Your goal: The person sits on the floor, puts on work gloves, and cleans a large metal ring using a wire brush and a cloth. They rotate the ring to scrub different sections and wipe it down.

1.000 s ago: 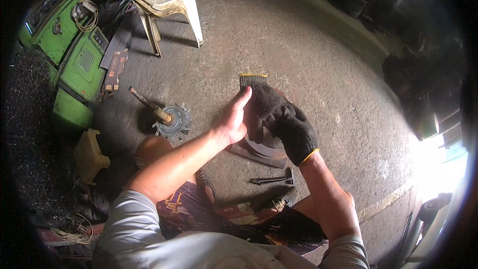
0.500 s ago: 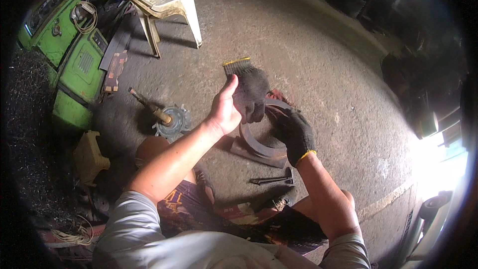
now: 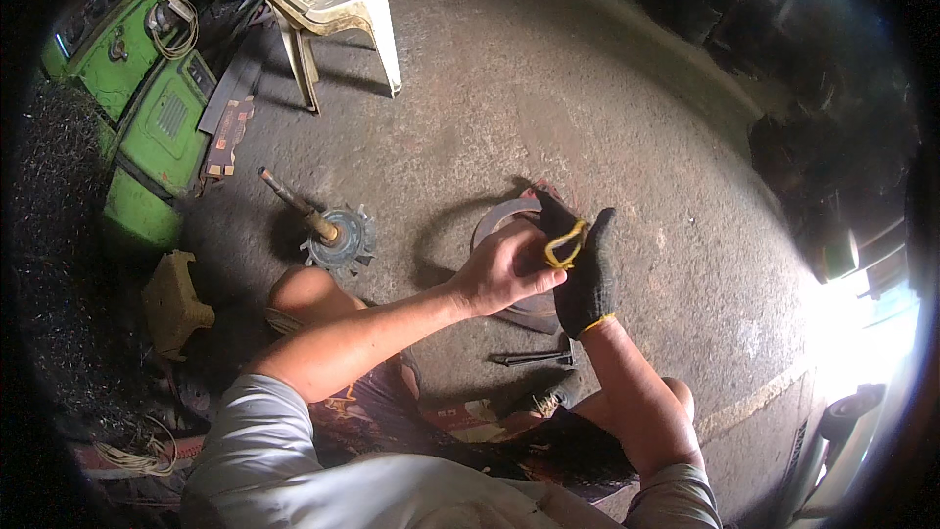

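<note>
My bare left hand (image 3: 507, 269) is closed on a loose dark knit glove (image 3: 554, 212), whose yellow-edged cuff gapes beside my fingers. Close against that cuff is my right hand (image 3: 587, 284), wearing a matching dark glove with a yellow edge. Its thumb sticks up, while its other fingers are mostly hidden. Under both hands a dark ring-shaped metal part (image 3: 497, 217) rests on the floor, partly covered by them. A bit of reddish cloth (image 3: 539, 190) shows at the ring's far side.
A finned metal wheel with a shaft (image 3: 341, 238) stands left of the ring. A dark slender tool (image 3: 532, 358) lies by my foot. Stacked white plastic chairs (image 3: 343, 5) stand far left, near a green machine (image 3: 162, 127). A yellowish block-like object (image 3: 176, 304) is at the left.
My left hand has brought the loose glove right and nearer my right hand, turning its cuff toward me. My right hand has come off the ring, thumb raised.
</note>
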Tool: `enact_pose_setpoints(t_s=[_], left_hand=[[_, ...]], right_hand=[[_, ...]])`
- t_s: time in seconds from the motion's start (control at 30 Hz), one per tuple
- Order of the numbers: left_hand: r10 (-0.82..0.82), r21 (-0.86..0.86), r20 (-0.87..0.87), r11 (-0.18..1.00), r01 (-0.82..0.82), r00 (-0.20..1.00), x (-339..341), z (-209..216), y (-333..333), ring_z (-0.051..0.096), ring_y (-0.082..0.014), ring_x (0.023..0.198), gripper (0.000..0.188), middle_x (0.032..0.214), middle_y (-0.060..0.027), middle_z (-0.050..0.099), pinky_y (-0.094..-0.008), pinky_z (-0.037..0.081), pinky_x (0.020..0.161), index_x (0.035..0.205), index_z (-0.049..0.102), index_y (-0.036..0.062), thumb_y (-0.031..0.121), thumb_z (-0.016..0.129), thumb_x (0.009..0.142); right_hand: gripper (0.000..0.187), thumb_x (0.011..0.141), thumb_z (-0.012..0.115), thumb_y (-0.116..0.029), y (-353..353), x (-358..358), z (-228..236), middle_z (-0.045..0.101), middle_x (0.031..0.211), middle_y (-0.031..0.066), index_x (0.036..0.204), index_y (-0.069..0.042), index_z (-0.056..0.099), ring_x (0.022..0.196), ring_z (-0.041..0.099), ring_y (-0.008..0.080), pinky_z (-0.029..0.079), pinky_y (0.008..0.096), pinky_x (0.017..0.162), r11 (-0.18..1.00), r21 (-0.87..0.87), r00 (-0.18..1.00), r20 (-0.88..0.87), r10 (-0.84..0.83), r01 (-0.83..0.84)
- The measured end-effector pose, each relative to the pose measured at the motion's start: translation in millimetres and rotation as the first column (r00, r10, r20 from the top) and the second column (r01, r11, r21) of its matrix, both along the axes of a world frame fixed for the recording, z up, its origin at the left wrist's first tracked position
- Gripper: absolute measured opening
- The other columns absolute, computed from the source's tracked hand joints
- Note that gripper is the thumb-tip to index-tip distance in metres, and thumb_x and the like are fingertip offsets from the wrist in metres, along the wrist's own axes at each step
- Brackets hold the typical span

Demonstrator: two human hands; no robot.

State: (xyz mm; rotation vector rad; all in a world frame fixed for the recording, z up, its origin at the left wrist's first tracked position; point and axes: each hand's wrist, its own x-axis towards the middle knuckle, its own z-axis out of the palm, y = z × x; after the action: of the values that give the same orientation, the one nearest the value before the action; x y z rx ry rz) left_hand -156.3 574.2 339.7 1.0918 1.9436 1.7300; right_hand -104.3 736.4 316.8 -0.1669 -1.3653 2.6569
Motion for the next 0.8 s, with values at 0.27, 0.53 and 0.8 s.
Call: enact_pose_setpoints(t_s=[0.27,0.53,0.8], left_hand=[[0.018,0.01,0.464,1.0,-0.025,0.885,-3,-26,9,0.065,-0.0138,0.107,0.032,0.118,-0.0066,0.069,-0.0315,0.052,0.096,0.126,0.062,-0.0011,0.014,0.063,0.098],[0.335,-0.084,0.656,0.923,-0.376,0.676,-14,-24,4,0.066,-0.0147,0.095,0.024,0.101,-0.0009,0.064,-0.0344,0.062,0.076,0.118,0.062,0.0035,0.017,0.067,0.098],[0.185,0.001,0.766,0.957,-0.289,0.616,-13,-31,5,0.072,-0.0166,0.082,0.014,0.099,-0.006,0.069,-0.0331,0.064,0.064,0.113,0.064,0.0022,0.006,0.063,0.099]], right_hand=[[0.054,0.108,0.05,-0.05,-7,8,-7,0.064,0.137,0.002,0.144,-0.011,0.058,0.116,0.063,0.0148,0.053,0.0299,0.09,0.989,0.136,0.926,0.364,-0.1,0.053],[0.035,0.1,0.07,-0.024,3,-3,0,0.073,0.121,0.0094,0.125,0.001,0.069,0.098,0.069,0.0169,0.055,0.0312,0.084,0.815,0.54,0.921,0.17,-0.349,0.209],[0.042,0.098,0.072,-0.03,-18,-3,4,0.074,0.116,0.0131,0.124,0.003,0.069,0.101,0.068,0.0194,0.055,0.0344,0.088,0.704,0.708,0.969,0.123,-0.215,0.066]])
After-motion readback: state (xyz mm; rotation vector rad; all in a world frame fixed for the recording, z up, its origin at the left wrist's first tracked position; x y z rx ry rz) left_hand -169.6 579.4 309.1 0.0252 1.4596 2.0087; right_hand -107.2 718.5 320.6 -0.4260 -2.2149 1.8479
